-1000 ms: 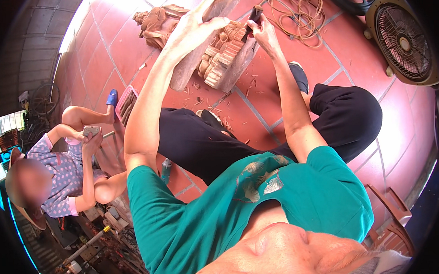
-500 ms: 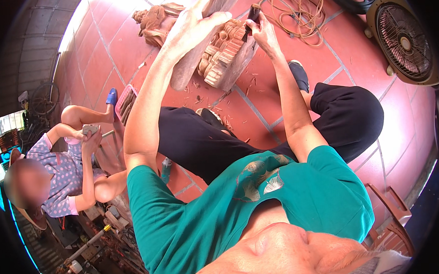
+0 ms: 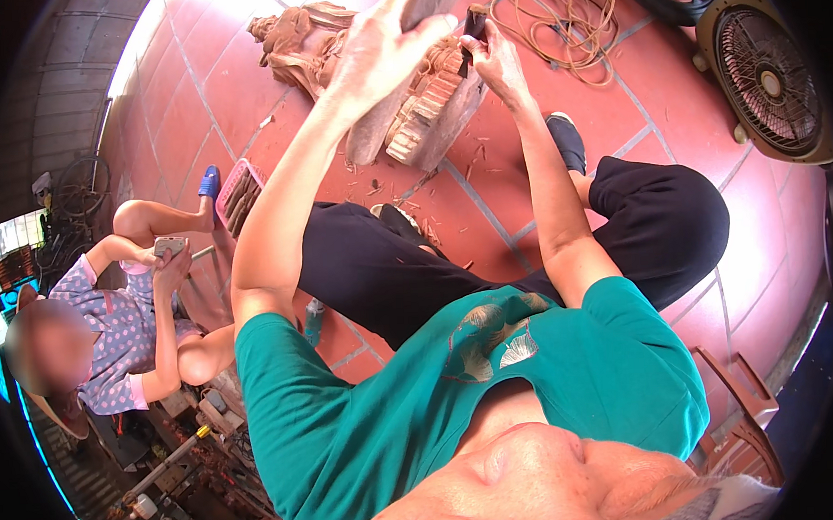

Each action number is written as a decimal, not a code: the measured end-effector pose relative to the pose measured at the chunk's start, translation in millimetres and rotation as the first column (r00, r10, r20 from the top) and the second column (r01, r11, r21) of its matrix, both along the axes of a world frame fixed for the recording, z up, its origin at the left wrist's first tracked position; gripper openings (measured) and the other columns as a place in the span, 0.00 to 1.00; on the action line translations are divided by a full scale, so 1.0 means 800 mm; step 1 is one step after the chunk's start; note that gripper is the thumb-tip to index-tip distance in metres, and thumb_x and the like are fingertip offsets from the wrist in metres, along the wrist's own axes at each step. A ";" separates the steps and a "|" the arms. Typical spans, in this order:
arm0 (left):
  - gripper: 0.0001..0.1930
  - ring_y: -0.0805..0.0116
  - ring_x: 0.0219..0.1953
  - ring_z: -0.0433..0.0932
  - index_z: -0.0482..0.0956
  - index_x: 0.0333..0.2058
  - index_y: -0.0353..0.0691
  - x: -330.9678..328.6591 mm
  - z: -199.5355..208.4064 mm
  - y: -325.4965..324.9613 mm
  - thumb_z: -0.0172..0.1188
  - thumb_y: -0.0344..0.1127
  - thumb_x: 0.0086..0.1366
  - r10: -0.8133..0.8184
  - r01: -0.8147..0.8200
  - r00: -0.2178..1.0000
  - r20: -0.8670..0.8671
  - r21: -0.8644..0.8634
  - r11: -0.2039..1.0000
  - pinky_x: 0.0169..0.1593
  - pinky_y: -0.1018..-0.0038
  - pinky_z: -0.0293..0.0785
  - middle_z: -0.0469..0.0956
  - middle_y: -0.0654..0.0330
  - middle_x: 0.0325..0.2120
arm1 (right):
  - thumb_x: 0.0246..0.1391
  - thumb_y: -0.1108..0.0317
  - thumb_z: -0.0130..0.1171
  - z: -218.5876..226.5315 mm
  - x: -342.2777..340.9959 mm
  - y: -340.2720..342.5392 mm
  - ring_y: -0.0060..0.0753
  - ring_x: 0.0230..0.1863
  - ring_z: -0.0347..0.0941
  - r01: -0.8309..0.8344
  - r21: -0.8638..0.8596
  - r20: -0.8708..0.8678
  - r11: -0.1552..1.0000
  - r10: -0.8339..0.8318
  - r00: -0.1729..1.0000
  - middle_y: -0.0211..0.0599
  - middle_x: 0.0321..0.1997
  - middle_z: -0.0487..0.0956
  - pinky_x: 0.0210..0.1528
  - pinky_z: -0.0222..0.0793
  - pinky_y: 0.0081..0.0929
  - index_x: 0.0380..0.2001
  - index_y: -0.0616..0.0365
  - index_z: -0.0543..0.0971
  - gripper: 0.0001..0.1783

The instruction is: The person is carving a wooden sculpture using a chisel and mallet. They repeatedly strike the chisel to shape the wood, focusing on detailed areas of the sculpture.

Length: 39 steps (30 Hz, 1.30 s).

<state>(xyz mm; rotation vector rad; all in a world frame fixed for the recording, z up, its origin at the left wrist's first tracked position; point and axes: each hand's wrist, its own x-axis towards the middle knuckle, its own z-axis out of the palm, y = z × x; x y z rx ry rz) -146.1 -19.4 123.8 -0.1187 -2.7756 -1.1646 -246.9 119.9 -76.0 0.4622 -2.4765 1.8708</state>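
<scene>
Right hand (image 3: 499, 63): closed in a pinch on a dark hand tool (image 3: 473, 25), brown end poking up past the fingers, lower end angled at the carved wooden block (image 3: 429, 111); presumably held low on the shank for control. Left hand (image 3: 370, 57): thumb spread wide from the index finger, grey wooden billet (image 3: 371, 136) in the gap. Other fingers hidden; can't tell how tightly they wrap it.

Block lies on the floor tiles (image 3: 633, 111) past the knees, relief side uppermost, probably put there so both arms reach it. Wood chips (image 3: 462, 228) scattered nearer the shoes.

Farther out: 1 carved figure (image 3: 296, 47) on its side; 1 coiled cord (image 3: 564, 30); 1 box fan (image 3: 767, 82), grille turned inward, likely for air. Left: seated co-worker (image 3: 122, 319), phone (image 3: 170, 246) in hand, beside a pink basket (image 3: 248, 171).
</scene>
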 end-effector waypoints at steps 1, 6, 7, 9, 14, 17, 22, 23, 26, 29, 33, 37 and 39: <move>0.38 0.57 0.60 0.74 0.61 0.70 0.52 -0.003 -0.018 -0.004 0.64 0.50 0.64 -0.002 0.002 1.000 -0.003 -0.057 0.998 0.64 0.62 0.68 0.73 0.51 0.61 | 0.63 0.60 0.59 0.001 0.001 -0.001 0.54 0.38 0.81 -0.009 0.005 -0.016 1.000 0.009 1.000 0.50 0.33 0.84 0.42 0.73 0.42 0.46 0.62 0.75 0.16; 0.40 0.51 0.60 0.74 0.60 0.70 0.52 -0.028 -0.038 -0.028 0.62 0.54 0.62 -0.139 0.179 0.974 0.177 -0.235 0.955 0.65 0.61 0.66 0.73 0.48 0.61 | 0.62 0.58 0.59 -0.007 -0.004 -0.002 0.58 0.41 0.81 -0.028 -0.065 0.006 0.997 0.029 1.000 0.54 0.35 0.83 0.43 0.72 0.46 0.46 0.62 0.75 0.18; 0.40 0.51 0.60 0.74 0.60 0.70 0.51 -0.031 -0.034 -0.028 0.62 0.54 0.62 -0.135 0.155 0.986 0.097 -0.240 0.958 0.64 0.60 0.67 0.73 0.48 0.61 | 0.62 0.58 0.59 -0.008 -0.009 -0.001 0.58 0.41 0.81 -0.020 -0.026 -0.011 0.999 0.020 1.000 0.55 0.34 0.83 0.43 0.72 0.46 0.46 0.62 0.75 0.18; 0.40 0.52 0.58 0.76 0.60 0.70 0.51 -0.033 -0.018 -0.021 0.63 0.53 0.62 -0.167 0.161 0.985 -0.042 -0.106 0.981 0.63 0.59 0.68 0.75 0.48 0.59 | 0.62 0.57 0.59 -0.005 -0.007 0.002 0.59 0.41 0.80 -0.022 -0.005 0.004 1.000 0.022 1.000 0.56 0.35 0.83 0.43 0.72 0.47 0.46 0.62 0.75 0.19; 0.40 0.51 0.54 0.79 0.61 0.70 0.50 -0.030 -0.028 -0.009 0.63 0.52 0.61 -0.070 0.067 0.997 -0.019 -0.142 0.988 0.62 0.59 0.69 0.78 0.47 0.54 | 0.62 0.56 0.58 0.001 -0.003 0.003 0.58 0.41 0.80 -0.028 0.013 0.030 1.000 0.027 0.999 0.56 0.36 0.83 0.44 0.72 0.46 0.46 0.62 0.76 0.19; 0.40 0.50 0.55 0.78 0.61 0.70 0.51 -0.032 -0.035 -0.014 0.63 0.51 0.61 -0.082 0.176 0.947 0.311 -0.289 0.941 0.62 0.59 0.69 0.78 0.43 0.53 | 0.62 0.56 0.58 -0.010 -0.008 0.001 0.56 0.41 0.81 -0.023 -0.039 0.023 0.999 0.024 0.999 0.54 0.35 0.83 0.45 0.72 0.46 0.47 0.61 0.76 0.19; 0.40 0.51 0.65 0.69 0.60 0.70 0.51 -0.026 -0.043 -0.021 0.63 0.51 0.62 -0.114 0.147 0.968 0.224 -0.141 0.979 0.67 0.60 0.62 0.70 0.44 0.62 | 0.64 0.55 0.56 -0.053 -0.062 0.020 0.35 0.31 0.83 -0.030 -0.109 0.260 0.994 0.058 0.964 0.45 0.31 0.84 0.35 0.78 0.32 0.42 0.65 0.76 0.20; 0.40 0.52 0.66 0.67 0.60 0.70 0.50 -0.023 -0.038 -0.025 0.63 0.51 0.62 -0.103 0.136 0.967 0.233 -0.131 0.982 0.68 0.60 0.61 0.68 0.45 0.64 | 0.65 0.57 0.55 -0.050 -0.059 0.025 0.27 0.28 0.82 -0.058 -0.250 0.351 0.966 0.146 0.925 0.42 0.31 0.83 0.30 0.79 0.25 0.40 0.66 0.76 0.18; 0.43 0.48 0.62 0.72 0.58 0.71 0.48 -0.016 -0.043 -0.043 0.64 0.52 0.60 -0.036 0.063 0.978 0.205 -0.127 0.990 0.66 0.59 0.65 0.73 0.43 0.60 | 0.66 0.61 0.55 -0.045 -0.045 0.015 0.29 0.28 0.82 -0.034 -0.385 0.330 0.922 0.172 0.928 0.41 0.32 0.82 0.30 0.79 0.27 0.40 0.66 0.76 0.15; 0.43 0.48 0.63 0.71 0.59 0.71 0.49 -0.016 -0.049 -0.059 0.65 0.54 0.59 -0.032 0.043 0.995 0.097 -0.119 0.992 0.67 0.58 0.63 0.70 0.44 0.62 | 0.65 0.62 0.57 -0.036 -0.032 0.007 0.29 0.28 0.81 -0.014 -0.329 0.191 0.944 0.081 0.978 0.41 0.33 0.83 0.31 0.79 0.27 0.41 0.67 0.75 0.15; 0.43 0.49 0.64 0.70 0.59 0.70 0.50 -0.013 -0.047 -0.062 0.65 0.55 0.59 -0.031 0.038 0.995 0.095 -0.068 0.997 0.67 0.58 0.64 0.70 0.44 0.62 | 0.64 0.62 0.58 -0.032 -0.021 0.003 0.28 0.29 0.81 0.016 -0.301 0.118 0.954 0.021 0.993 0.41 0.32 0.83 0.32 0.78 0.27 0.43 0.67 0.75 0.16; 0.43 0.49 0.63 0.71 0.60 0.70 0.51 -0.005 -0.031 -0.049 0.65 0.56 0.59 -0.029 0.039 0.996 0.090 -0.109 0.993 0.65 0.58 0.65 0.71 0.44 0.61 | 0.63 0.62 0.59 -0.020 -0.015 0.003 0.38 0.33 0.83 0.017 -0.260 0.134 0.966 0.018 0.991 0.46 0.32 0.83 0.35 0.77 0.34 0.44 0.64 0.75 0.15; 0.41 0.52 0.64 0.71 0.60 0.70 0.50 -0.003 -0.024 -0.041 0.65 0.54 0.61 -0.034 0.044 0.995 0.096 -0.096 0.994 0.65 0.59 0.66 0.71 0.46 0.62 | 0.63 0.62 0.59 -0.011 -0.007 -0.002 0.46 0.36 0.82 0.021 -0.099 0.013 0.995 -0.020 1.000 0.50 0.32 0.83 0.38 0.75 0.40 0.44 0.63 0.75 0.15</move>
